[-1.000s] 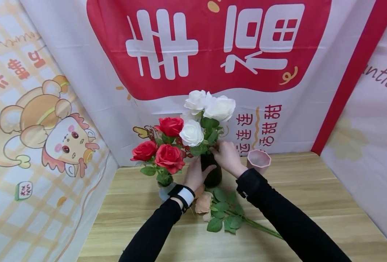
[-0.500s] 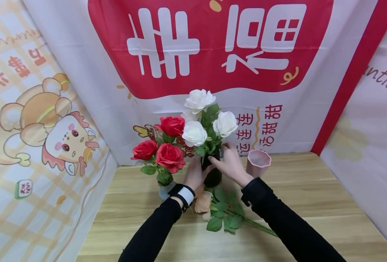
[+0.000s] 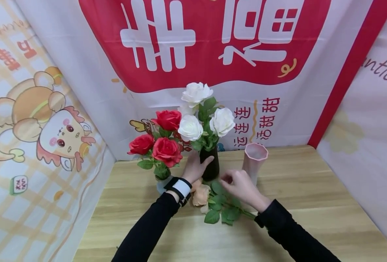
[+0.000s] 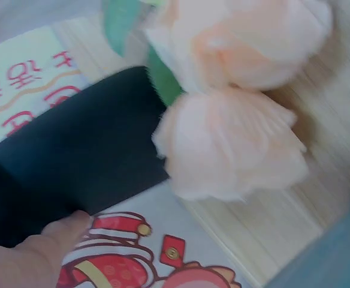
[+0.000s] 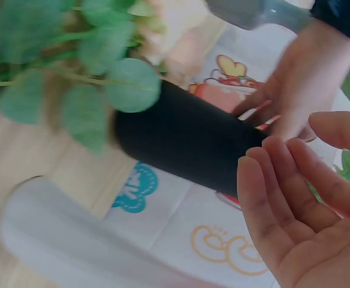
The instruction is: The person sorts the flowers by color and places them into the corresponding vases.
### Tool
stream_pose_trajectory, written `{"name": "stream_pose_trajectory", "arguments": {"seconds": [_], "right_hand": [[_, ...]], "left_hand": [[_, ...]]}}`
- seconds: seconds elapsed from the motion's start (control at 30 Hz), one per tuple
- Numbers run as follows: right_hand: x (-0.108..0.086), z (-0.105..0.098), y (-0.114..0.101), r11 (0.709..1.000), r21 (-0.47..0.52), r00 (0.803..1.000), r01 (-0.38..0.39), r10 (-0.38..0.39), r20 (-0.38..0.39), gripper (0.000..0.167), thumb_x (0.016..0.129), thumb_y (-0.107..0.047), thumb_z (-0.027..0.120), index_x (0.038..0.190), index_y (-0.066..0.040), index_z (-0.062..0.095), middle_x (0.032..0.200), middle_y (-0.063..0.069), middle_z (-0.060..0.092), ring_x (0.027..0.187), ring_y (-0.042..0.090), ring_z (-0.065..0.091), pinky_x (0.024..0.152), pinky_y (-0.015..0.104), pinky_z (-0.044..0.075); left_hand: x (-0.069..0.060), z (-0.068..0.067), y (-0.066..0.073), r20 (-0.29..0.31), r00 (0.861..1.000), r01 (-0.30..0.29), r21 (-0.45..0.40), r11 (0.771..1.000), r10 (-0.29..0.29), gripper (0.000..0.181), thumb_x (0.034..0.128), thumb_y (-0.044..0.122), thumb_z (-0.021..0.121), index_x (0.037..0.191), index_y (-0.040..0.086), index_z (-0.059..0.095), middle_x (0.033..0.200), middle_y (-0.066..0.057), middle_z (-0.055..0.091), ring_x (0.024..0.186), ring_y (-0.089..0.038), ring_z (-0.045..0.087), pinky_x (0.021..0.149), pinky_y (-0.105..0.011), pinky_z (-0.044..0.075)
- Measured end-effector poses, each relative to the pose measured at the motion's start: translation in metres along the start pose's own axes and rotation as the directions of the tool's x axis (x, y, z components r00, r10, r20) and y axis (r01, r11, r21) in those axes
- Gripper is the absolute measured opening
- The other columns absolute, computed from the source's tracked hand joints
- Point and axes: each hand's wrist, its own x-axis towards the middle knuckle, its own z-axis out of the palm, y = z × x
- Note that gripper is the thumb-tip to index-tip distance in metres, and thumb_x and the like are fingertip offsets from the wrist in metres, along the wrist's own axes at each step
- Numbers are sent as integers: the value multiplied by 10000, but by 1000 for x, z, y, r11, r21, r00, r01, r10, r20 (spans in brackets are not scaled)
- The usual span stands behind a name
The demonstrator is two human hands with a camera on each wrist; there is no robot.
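A tall black vase (image 3: 211,166) stands upright on the table, with several white roses (image 3: 222,122) and green leaves rising from its mouth. My left hand (image 3: 193,167) grips the vase from its left side, thumb lying across the front; the other fingers are partly hidden behind it. To the right of the vase, my right hand (image 3: 242,187) hovers over the stems with its fingers loosely bent and nothing in them. Peach roses (image 3: 201,195) lie in front of the vase, their leaves (image 3: 224,209) and stems pointing toward the right hand; the left wrist view shows their blooms (image 4: 235,144) near the vase foot.
Left of the black vase, red roses (image 3: 167,152) stand in a light blue-grey vase (image 3: 162,185), partly covered by my left wrist. A pink faceted vase (image 3: 253,160) is upright behind my right hand. Printed cloth (image 3: 98,109) hangs behind the wooden table (image 3: 298,203).
My right hand has come away from the white roses, down and toward me. Those blooms have spread apart since a second ago. The left hand keeps its hold on the black vase.
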Motion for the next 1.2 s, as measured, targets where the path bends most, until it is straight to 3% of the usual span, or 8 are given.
{"name": "stream_pose_trajectory", "arguments": {"seconds": [0.27,0.47,0.53,0.7,0.9,1.03,1.2], "right_hand": [[-38,5,25,995,-95,995,-30,39,93,102,818,-39,745,785,-128,707,719,-96,611,645,33,559,581,237,489],[-60,12,39,978,-203,981,-37,74,180,147,793,-38,729,709,-150,683,702,-93,585,622,53,547,545,249,473],[-67,14,45,968,-249,980,-13,62,190,167,765,-24,724,676,-149,660,686,-82,560,596,55,527,516,245,458],[-79,19,55,943,-328,981,60,5,194,239,733,3,717,617,-167,597,656,-66,482,525,58,451,452,246,400],[-88,29,60,915,-393,978,91,-9,206,209,791,1,695,646,-134,628,668,-36,492,519,104,489,438,282,410],[-91,38,62,890,-442,978,114,-23,206,189,815,-16,683,661,-114,633,671,-16,503,528,137,517,428,295,416],[-94,43,62,883,-457,979,105,-11,203,183,794,-8,687,648,-98,622,668,0,505,531,152,511,430,313,423]], "left_hand": [[-12,-5,27,23,984,175,-12,985,-174,759,1005,344,576,1547,-9,178,1540,-242,276,1399,-348,294,1115,-435,285],[-34,0,51,23,979,205,-29,978,-204,716,998,240,584,1531,-42,198,1528,-275,267,1379,-396,303,1102,-466,300],[-43,4,61,57,975,215,-17,976,-214,697,1001,251,570,1517,-62,224,1531,-293,243,1380,-414,288,1100,-485,296],[-55,15,81,201,967,151,51,987,-158,649,1008,293,555,1485,-72,308,1530,-273,267,1398,-366,282,1108,-464,291],[-48,24,93,346,935,47,95,994,-77,533,1016,305,548,1437,-5,447,1452,-176,448,1339,-289,405,1081,-393,351],[-37,30,99,385,921,22,104,994,-60,507,1019,329,548,1424,30,484,1425,-128,498,1315,-244,445,1062,-355,374],[-22,38,106,382,922,41,77,996,-68,580,1011,365,559,1456,17,429,1422,-146,500,1298,-242,469,1045,-350,394]]}}
